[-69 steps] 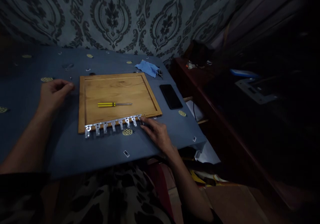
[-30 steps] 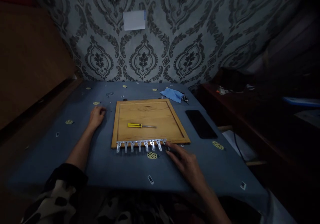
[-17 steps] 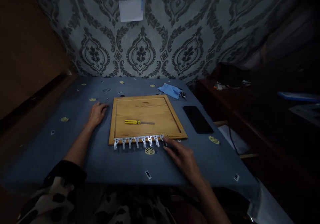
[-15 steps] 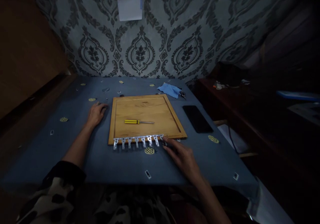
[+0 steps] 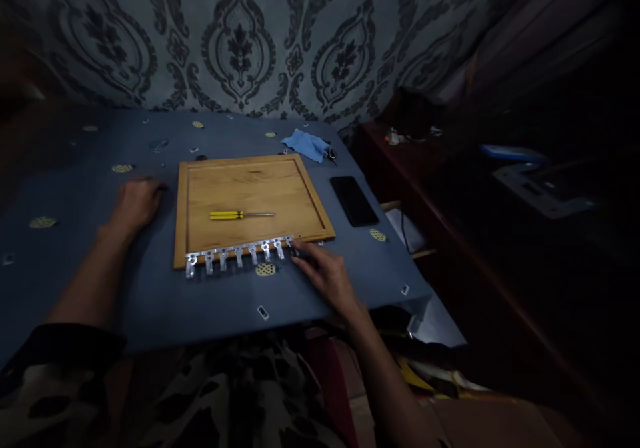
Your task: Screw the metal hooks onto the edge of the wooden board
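A wooden board [image 5: 240, 185] with a raised frame lies flat on the table. Across its middle is a screwdriver [image 5: 243, 215] with a yellow and black handle, its shaft pointing right. Along the board's near edge runs a metal hook rail [image 5: 245, 249], several hooks hanging over the side towards me. My right hand [image 5: 325, 271] has its thumb and fingers closed at the rail's right end, partly hiding the last hook. Left of the board, my left hand [image 5: 137, 203] rests on the tabletop, fingers loosely bent and somewhat apart, nothing visible in them.
The table wears a blue patterned cloth [image 5: 200, 321]. Right of the board lies a black phone [image 5: 354, 200]. Behind it are a blue cloth [image 5: 306, 145] and scissors-like dark handles [image 5: 331, 153]. A small clear bag [image 5: 159, 145] sits at the back left. Dark red furniture [image 5: 400, 168] stands at right.
My view has tilted down and turned right, so everything sits further left and higher in the picture. The right hand stays at the rail's end; board and screwdriver keep their places.
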`<state>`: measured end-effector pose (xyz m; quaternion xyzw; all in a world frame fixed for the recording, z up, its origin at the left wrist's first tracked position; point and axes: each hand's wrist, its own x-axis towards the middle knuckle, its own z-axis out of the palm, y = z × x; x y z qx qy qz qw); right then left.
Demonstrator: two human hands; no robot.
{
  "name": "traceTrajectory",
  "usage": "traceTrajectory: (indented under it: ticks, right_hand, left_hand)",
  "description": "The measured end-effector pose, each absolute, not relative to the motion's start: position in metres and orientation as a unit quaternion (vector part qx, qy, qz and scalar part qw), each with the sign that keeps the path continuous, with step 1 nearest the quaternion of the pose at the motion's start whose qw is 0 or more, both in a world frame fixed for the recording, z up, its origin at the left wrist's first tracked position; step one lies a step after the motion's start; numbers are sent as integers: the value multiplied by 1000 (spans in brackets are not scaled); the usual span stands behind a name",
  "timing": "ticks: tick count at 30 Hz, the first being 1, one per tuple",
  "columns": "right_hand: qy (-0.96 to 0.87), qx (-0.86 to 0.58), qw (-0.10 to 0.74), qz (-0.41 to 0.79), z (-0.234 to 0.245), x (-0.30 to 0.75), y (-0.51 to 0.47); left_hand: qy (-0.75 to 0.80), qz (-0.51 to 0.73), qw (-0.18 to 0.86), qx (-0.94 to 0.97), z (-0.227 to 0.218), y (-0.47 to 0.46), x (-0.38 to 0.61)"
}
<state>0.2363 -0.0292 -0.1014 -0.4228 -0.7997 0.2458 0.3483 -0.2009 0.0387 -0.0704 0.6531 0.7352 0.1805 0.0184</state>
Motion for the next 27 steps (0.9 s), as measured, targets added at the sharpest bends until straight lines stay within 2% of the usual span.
traceTrajectory:
  ticks: [10,27]
  right_hand:
    - [-811,-418,336,235,-100,237,-30]
    - [-805,-416,347,241,-100,234,-32]
  left_hand:
    - [757,27,-46,651,-61,39,-193]
    - [766,19,-51,641,-53,33,-182]
